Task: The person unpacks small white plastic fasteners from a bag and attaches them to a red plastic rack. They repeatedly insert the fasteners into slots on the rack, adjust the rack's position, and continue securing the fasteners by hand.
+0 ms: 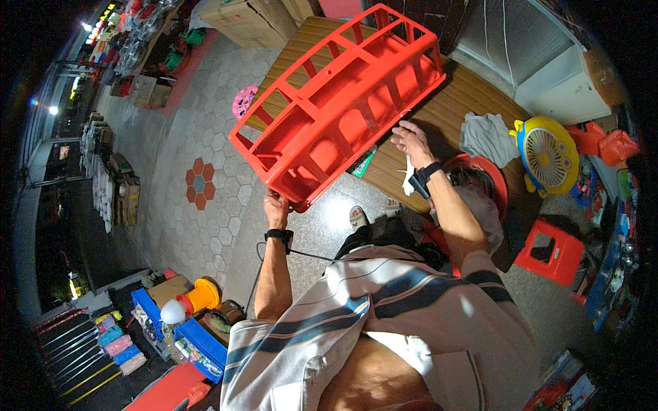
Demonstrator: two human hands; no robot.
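A large red plastic rack (322, 130) with open windows along its sides lies tilted across a brown wooden table. My left hand (276, 205) is closed around its near left corner, the fingertips partly hidden behind the plastic. Close beside the rack's near long edge is my right hand (411, 140), its fingers bent and apart; whether the fingertips touch the rack is unclear. Below that palm shows a white scrap (410, 175), perhaps paper or cloth. A green-edged flat item (365, 164) peeks out from under the rack.
The wooden table (473, 92) carries a grey cloth (489, 139) and, to the right, a yellow fan (548, 156). A red stool (550, 252) stands at right. Blue bins (199, 348) sit lower left. Cardboard boxes (250, 22) stand behind the table. A dark cable (312, 257) crosses near my left wrist.
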